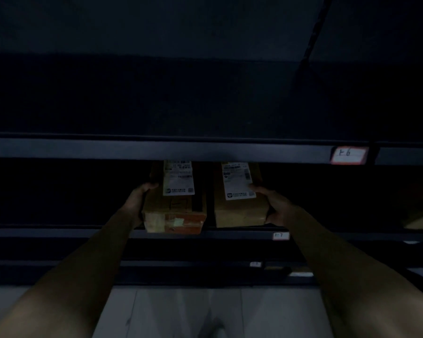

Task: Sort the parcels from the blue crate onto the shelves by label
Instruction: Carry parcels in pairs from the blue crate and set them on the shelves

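Parcels, two brown cardboard boxes, sit side by side on the dim shelf (83, 232) tagged with a small white tag (280, 236). The left parcel (174, 211) has a white label (178, 179) and orange tape on its near face, which overhangs the shelf edge. The right parcel (239, 213) is plain with its own label. A narrow gap parts them. The left hand (138, 198) grips the left parcel's left side; the right hand (276, 203) grips the right parcel's right side. Dark open room lies on both sides; the upper shelf rail (156, 150) hides their far ends.
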`<state>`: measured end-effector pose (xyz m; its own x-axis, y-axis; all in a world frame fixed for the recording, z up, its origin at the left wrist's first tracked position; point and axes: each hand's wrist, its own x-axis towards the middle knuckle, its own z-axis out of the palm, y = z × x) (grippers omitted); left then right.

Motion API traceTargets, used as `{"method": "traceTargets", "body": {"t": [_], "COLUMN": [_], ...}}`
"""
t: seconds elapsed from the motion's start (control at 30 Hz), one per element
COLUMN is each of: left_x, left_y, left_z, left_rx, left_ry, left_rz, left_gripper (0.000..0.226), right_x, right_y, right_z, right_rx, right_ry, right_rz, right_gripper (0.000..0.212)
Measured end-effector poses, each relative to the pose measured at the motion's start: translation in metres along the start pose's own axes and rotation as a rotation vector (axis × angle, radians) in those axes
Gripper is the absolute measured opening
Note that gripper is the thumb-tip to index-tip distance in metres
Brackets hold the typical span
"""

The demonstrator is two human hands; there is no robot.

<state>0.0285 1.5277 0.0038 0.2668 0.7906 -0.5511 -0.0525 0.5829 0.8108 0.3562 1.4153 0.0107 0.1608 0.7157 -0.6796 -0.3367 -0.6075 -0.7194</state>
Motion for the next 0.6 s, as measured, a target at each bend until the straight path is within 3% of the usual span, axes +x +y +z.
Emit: {"method": "traceTargets", "body": {"t": [0.27, 0.37, 0.43, 0.53, 0.6], "left_x": [0.007, 0.006, 0.004, -0.003, -0.014], "left_y": [0.006, 0.009, 0.012, 0.021, 0.032], "left_z": [-0.007, -0.011, -0.013, -0.012, -0.011], "left_rx": [0.012, 0.035, 0.088, 0.264, 0.645], "left_ry": [-0.042, -0.033, -0.024, 0.051, 0.099], "left_rz": [0.009, -0.020, -0.020, 0.088, 0.262], "left_gripper": [0.029, 0.029, 0.035, 0.053, 0.072], "right_x": [-0.005, -0.015, -0.022, -0.043, -0.065], "right_y": [0.006, 0.008, 0.008, 0.005, 0.002], "right_z": [0.002, 0.010, 0.016, 0.028, 0.042], "right_rx": [-0.005, -0.007, -0.044, -0.297, -0.531], "right_ry": [0.030, 0.104, 0.249, 0.498, 0.600], "right_rz": [0.025, -0.024, -0.078, -0.176, -0.230], "right_gripper": [0.066, 0.044, 0.033, 0.051, 0.051]}}
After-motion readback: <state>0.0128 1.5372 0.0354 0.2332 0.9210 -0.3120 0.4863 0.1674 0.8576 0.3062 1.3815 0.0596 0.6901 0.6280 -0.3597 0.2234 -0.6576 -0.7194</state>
